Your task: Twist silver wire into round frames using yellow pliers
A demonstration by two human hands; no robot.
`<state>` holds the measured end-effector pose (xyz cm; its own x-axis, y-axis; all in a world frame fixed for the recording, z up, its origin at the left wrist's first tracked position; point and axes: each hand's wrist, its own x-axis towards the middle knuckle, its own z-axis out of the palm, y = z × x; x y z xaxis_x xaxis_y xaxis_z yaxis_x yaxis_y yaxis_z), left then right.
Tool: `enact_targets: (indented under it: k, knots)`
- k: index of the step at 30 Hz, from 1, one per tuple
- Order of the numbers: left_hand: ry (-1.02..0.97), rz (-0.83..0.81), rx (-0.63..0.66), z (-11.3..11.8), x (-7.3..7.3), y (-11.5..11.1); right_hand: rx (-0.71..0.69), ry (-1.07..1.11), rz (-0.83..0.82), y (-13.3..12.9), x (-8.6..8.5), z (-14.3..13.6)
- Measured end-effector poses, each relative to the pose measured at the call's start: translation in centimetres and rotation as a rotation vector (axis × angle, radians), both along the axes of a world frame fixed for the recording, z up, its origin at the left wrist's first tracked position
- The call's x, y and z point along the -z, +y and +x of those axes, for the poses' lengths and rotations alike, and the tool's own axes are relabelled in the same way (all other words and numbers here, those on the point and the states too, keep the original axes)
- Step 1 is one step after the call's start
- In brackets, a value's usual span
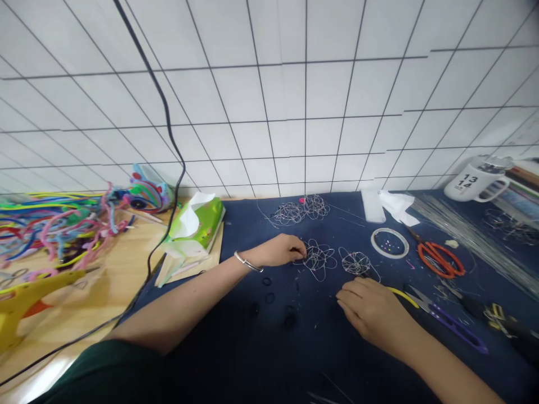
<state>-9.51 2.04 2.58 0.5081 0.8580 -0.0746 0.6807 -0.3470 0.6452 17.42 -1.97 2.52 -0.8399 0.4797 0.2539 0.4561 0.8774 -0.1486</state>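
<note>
My left hand, with a silver bangle at the wrist, has its fingers pinched at the left edge of a flower-shaped tangle of thin wire. A second, rounder wire tangle lies to its right. Just below that one rests my right hand, back upward, fingers loosely bent and apart from the thumb. Its fingertips are close to the wire; whether they touch it I cannot tell. Behind both hands, more looped wire pieces lie on the dark blue cloth, with a small pink spot among them.
At right are a white ring dish with beads, orange-handled scissors, purple snips, straight wires and a white mug. At left, a tissue pack, yellow glue gun, pipe cleaners and a hanging black cable.
</note>
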Motion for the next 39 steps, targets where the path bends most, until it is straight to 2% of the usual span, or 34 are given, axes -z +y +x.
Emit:
enact_targets:
  k: [2, 5, 8, 11, 15, 17, 20, 29, 34, 36, 39]
  knots:
    - [0.012, -0.021, -0.067, 0.3, 0.4, 0.0, 0.013, -0.011, 0.012, 0.1, 0.1, 0.2]
    - [0.003, -0.054, -0.26, 0.9, 1.1, 0.1, 0.027, -0.003, 0.035, 0.2, 0.0, 0.5]
    - [-0.007, -0.04, -0.326, 1.5, 1.7, 0.2, 0.068, 0.074, 0.052, 0.7, -0.6, 1.4]
    - [-0.036, -0.05, -0.365, 1.8, 2.1, 0.1, 0.15, 0.238, 0.05, 1.7, -1.7, 2.8]
    - [-0.103, -0.102, -0.4, 2.1, 2.5, 0.2, 0.324, 0.423, -0.066, 3.2, -2.7, 4.7]
    - [-0.143, -0.12, -0.416, 2.3, 2.6, 0.3, 0.41, 0.497, -0.158, 3.7, -2.5, 5.3]
    - [-0.201, -0.15, -0.419, 2.6, 2.9, 0.4, 0.461, 0.562, -0.303, 4.2, -1.9, 5.8]
    - [-0.367, -0.165, -0.483, 2.6, 3.5, 0.0, 0.542, 0.593, -0.371, 4.8, -1.4, 5.9]
    - [-0.71, -0.197, -0.571, 1.8, 3.4, -1.0, 0.626, 0.619, -0.385, 4.4, -2.3, 5.8]
    - [-0.808, -0.206, -0.579, 1.7, 3.2, -1.8, 0.667, 0.669, -0.457, 3.5, -3.0, 4.9]
    - [-0.896, -0.184, -0.599, 2.2, 2.4, -3.3, 0.668, 0.68, -0.718, 1.3, -3.8, 2.3]
